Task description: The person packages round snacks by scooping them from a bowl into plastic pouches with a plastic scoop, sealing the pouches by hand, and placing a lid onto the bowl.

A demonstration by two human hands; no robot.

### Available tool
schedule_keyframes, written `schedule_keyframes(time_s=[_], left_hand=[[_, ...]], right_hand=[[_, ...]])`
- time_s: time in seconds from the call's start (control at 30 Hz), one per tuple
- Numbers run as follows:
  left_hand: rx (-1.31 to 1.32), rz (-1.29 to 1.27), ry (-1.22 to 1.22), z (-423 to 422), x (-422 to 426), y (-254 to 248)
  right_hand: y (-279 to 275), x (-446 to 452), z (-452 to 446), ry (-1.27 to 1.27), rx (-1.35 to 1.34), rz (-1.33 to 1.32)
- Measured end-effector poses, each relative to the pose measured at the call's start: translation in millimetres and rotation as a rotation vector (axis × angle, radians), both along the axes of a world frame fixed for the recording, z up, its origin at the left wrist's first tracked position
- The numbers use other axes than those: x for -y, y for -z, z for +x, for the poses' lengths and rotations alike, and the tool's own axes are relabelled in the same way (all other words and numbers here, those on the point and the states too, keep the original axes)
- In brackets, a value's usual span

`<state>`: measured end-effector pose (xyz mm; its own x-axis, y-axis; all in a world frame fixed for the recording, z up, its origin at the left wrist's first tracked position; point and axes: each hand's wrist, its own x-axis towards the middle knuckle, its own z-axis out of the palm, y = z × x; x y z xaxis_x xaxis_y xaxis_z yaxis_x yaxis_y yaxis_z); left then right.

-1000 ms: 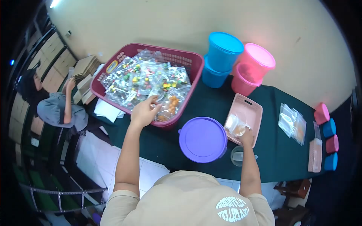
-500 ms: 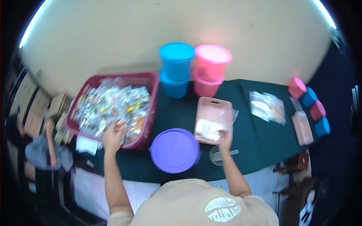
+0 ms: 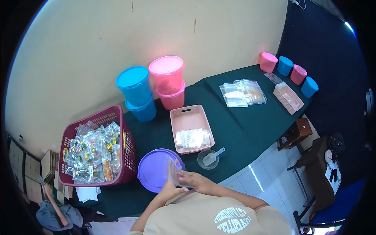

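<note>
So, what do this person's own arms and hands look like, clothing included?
The left hand and right hand are bare, with no gloves visible. The forearms are uncovered below the short sleeves of a beige fabric shirt, which bears a rounded white print.

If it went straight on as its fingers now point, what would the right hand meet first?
The right hand would probably meet the clear plastic bag first; the purple round lid seems to lie beyond, though depth is unclear.

A clear plastic bag is held roughly upright in the fingers.
</note>
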<state>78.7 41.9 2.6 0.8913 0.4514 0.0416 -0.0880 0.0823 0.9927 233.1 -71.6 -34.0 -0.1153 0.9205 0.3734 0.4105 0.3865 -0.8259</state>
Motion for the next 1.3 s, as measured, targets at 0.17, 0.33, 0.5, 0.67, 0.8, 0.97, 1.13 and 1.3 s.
schedule_keyframes(time_s=[0.17, 0.33, 0.5, 0.67, 0.8, 0.97, 1.13, 1.3], left_hand=[[0.104, 0.256, -0.207, 34.4, 10.0, -2.2], [-0.192, 1.308, -0.336, 38.1, 17.1, -51.9], [-0.346, 1.351, -0.173, 22.5, 26.2, -41.7], [-0.483, 1.208, -0.241, 6.0, 29.2, -53.9], [-0.530, 1.070, -0.178, -12.2, 28.4, -66.3], [-0.485, 0.988, -0.233, -26.7, 38.1, -67.2], [-0.191, 0.894, -0.533, -50.9, 36.9, -44.5], [0.288, 0.444, -0.738, -66.4, 30.9, -30.1]], right_hand=[[-24.2, 19.2, 10.8, 0.066, 0.186, -0.089], [-15.8, 34.9, 25.7, 0.071, -0.813, -0.229], [-27.3, 28.2, 40.4, 0.022, -0.747, -0.506], [-46.6, 13.7, 29.0, 0.005, -0.817, -0.686], [-51.0, -0.7, 19.3, -0.071, -0.798, -0.655], [-55.3, -22.2, 3.8, -0.222, -0.559, -0.595], [-47.1, -41.2, -19.7, -0.444, -0.796, -0.454], [-48.4, -49.6, -50.3, -0.200, -0.867, -0.542]])
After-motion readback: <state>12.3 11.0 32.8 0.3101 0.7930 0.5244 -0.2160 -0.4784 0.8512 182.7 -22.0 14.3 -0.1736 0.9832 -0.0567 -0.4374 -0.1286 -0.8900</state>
